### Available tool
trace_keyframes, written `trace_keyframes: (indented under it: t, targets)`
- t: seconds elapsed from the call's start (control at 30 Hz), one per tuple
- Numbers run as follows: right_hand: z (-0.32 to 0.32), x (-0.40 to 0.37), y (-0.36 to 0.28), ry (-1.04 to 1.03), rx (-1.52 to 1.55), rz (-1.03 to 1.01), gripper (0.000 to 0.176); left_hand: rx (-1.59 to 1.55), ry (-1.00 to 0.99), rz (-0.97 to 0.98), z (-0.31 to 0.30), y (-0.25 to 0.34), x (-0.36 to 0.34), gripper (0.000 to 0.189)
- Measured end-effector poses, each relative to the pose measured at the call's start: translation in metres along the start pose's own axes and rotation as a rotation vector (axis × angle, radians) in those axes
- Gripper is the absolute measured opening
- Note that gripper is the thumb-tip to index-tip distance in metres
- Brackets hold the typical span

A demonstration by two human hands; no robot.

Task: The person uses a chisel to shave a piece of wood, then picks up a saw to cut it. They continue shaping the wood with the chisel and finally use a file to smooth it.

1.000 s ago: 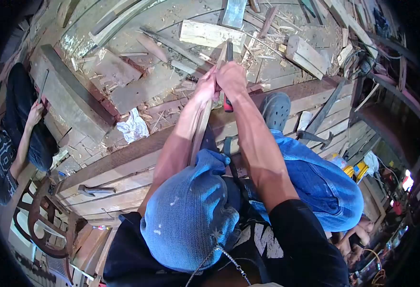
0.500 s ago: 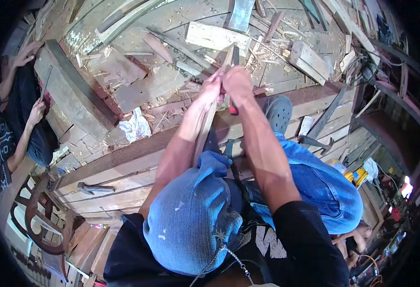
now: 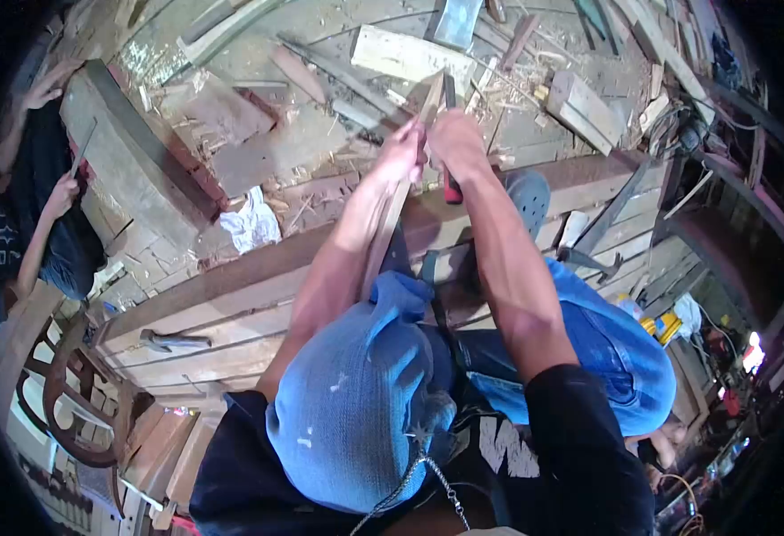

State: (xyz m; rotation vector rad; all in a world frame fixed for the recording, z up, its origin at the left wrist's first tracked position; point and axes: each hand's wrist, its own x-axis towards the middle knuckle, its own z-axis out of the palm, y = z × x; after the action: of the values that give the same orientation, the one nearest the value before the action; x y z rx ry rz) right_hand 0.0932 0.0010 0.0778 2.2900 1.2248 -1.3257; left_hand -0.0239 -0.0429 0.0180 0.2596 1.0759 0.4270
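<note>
My left hand (image 3: 402, 154) is closed around a slim wooden strip (image 3: 386, 228) that slants from my lap up toward the floor ahead. Right beside it, my right hand (image 3: 457, 143) is wrapped around a narrow dark tool (image 3: 450, 87) with a red-and-black handle end (image 3: 452, 191) showing below the fist. The tool's dark upper part runs along the strip's far end; my fist hides its middle. Past both hands lies a pale wood block (image 3: 399, 59), with an axe-like metal blade (image 3: 456, 25) beyond it.
At left, a co-worker's hand (image 3: 63, 195) holds a thin tool beside a large curved timber (image 3: 133, 152). A hammer (image 3: 175, 340) lies on the plank bench (image 3: 231, 311) below a crumpled white cloth (image 3: 251, 221). Wood pieces and shavings litter the floor. A saw (image 3: 613, 213) rests at right.
My right hand has shifted slightly up and right with the tool, and more of its dark part shows beside the strip. The co-worker's tool hand has moved slightly.
</note>
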Motion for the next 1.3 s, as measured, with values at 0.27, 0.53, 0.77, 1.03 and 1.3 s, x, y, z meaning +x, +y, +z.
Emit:
trace_keyframes:
  t: [0.27, 0.53, 0.77, 1.03, 1.3]
  targets:
    - [0.017, -0.001, 0.003, 0.205, 0.000, 0.000, 0.035, 0.012, 0.021, -0.018, 0.006, 0.012, -0.010, 0.049]
    - [0.013, -0.009, 0.003, 0.162, 0.007, -0.038, 0.035, 0.015, 0.036, 0.003, 0.006, 0.006, -0.006, 0.046]
    - [0.018, -0.004, 0.008, 0.196, -0.015, -0.069, 0.032, 0.082, 0.103, -0.001, 0.011, 0.013, -0.010, 0.048]
    - [0.027, 0.002, 0.019, 0.246, -0.070, -0.100, 0.036, 0.182, 0.168, 0.172, 0.006, -0.002, 0.013, 0.049]
    - [0.010, -0.003, 0.011, 0.176, -0.026, -0.079, 0.034, 0.080, 0.076, 0.028, 0.001, 0.002, -0.005, 0.049]
